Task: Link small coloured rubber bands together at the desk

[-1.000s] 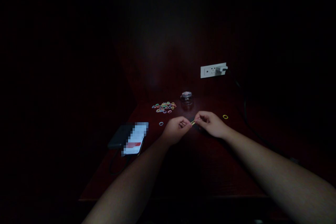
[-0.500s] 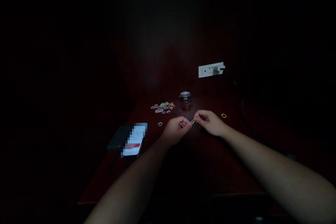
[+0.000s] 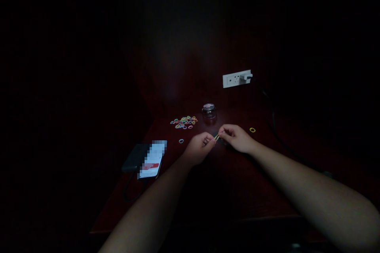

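A yellow hair tie [image 3: 217,137] is stretched between my two hands above the dark red table. My left hand [image 3: 200,147] pinches its near left end with closed fingers. Its other end is held between the fingertips of my right hand [image 3: 235,137]. Beyond my left hand lies a heap of small coloured hair ties [image 3: 185,121], and a single blue hair tie [image 3: 181,141] rests closer to that wrist. To the right of my right hand sits another yellow hair tie [image 3: 252,130]. A clear lidded jar [image 3: 209,111] stands behind both hands.
At the left lie a phone [image 3: 152,162] with a lit screen and a dark flat box [image 3: 135,158] beside it. A white wall socket [image 3: 236,79] holds a plug, whose dark cable [image 3: 273,120] runs down to the right. The table's front edge [image 3: 237,220] shows below my arms.
Both hands hold nearly the same place, still gripping the stretched yellow hair tie, which looks slightly more spread. The view has shifted very little.
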